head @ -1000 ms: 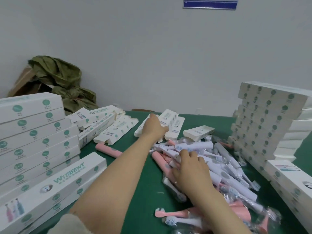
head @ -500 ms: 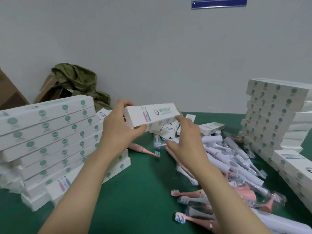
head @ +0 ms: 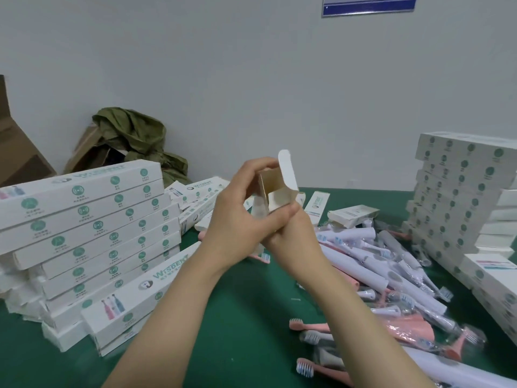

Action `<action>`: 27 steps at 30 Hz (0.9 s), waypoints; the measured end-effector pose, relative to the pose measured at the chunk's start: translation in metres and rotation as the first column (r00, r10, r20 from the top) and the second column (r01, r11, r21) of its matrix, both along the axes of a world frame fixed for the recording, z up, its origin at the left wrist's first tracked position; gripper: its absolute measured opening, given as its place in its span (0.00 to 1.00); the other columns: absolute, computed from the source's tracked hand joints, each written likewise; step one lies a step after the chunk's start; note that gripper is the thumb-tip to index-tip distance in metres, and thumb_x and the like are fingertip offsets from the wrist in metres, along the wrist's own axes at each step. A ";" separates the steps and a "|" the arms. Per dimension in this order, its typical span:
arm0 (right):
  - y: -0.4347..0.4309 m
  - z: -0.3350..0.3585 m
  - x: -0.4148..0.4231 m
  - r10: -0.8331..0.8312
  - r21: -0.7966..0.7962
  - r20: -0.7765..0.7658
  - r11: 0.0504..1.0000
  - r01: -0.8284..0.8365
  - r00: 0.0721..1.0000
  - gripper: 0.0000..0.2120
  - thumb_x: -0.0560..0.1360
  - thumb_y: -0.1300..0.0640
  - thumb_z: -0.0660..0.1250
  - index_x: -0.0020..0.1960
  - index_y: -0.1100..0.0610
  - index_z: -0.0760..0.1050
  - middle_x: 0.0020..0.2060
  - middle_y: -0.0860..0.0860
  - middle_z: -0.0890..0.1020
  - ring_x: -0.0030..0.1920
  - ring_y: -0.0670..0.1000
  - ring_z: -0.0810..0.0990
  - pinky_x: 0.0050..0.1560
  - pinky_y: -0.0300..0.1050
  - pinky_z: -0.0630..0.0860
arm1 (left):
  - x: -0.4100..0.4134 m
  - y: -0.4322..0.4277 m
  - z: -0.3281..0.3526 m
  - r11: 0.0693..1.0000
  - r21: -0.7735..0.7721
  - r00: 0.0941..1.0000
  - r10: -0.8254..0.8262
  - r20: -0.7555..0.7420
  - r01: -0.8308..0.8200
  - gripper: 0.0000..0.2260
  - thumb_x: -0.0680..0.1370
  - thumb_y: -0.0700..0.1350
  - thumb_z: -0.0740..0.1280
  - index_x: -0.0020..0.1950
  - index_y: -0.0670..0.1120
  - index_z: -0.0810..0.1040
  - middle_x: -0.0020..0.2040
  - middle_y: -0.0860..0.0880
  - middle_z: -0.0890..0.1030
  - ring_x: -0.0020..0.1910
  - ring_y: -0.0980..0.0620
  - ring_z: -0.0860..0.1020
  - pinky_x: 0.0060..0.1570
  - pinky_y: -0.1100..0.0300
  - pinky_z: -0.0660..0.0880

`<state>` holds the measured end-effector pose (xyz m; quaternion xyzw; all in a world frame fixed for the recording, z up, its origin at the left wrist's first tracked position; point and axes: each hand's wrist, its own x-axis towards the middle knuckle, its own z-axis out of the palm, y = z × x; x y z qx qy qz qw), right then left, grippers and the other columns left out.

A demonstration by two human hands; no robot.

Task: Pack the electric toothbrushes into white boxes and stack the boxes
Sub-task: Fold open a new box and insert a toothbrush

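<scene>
I hold a white box [head: 275,191] end-on above the green table, its end flap standing open so the brown inside shows. My left hand [head: 237,222] grips the box from the left, fingers curled over its top. My right hand [head: 292,236] holds it from below, thumb pressed against the lower flap. A heap of white and pink electric toothbrushes [head: 391,275] in clear wrappers lies to the right of my hands. Stacks of closed white boxes stand at the left [head: 92,233] and at the right [head: 458,197].
Flat unfolded boxes [head: 201,197] lie behind my hands on the green table [head: 237,331]. A brown carton [head: 86,152] with green cloth [head: 134,135] sits against the white wall at the back left. Loose pink brush heads [head: 307,326] lie near the front.
My left hand took a flat box from the pile at the back and lifted it. Both hands then turned it from sideways to end-on, and its end flap now stands open.
</scene>
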<state>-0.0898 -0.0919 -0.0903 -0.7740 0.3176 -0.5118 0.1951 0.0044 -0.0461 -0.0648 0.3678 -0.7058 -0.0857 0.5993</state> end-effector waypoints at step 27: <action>0.025 0.030 -0.026 0.189 0.157 0.003 0.970 -0.187 0.982 0.12 0.82 0.53 0.56 0.51 0.49 0.79 0.33 0.39 0.77 0.37 0.38 0.74 0.39 0.31 0.67 | -0.004 -0.003 -0.036 0.990 0.052 0.974 0.140 -0.178 -0.133 0.26 0.63 0.45 0.75 0.53 0.67 0.68 0.49 0.63 0.79 0.48 0.61 0.78 0.42 0.73 0.72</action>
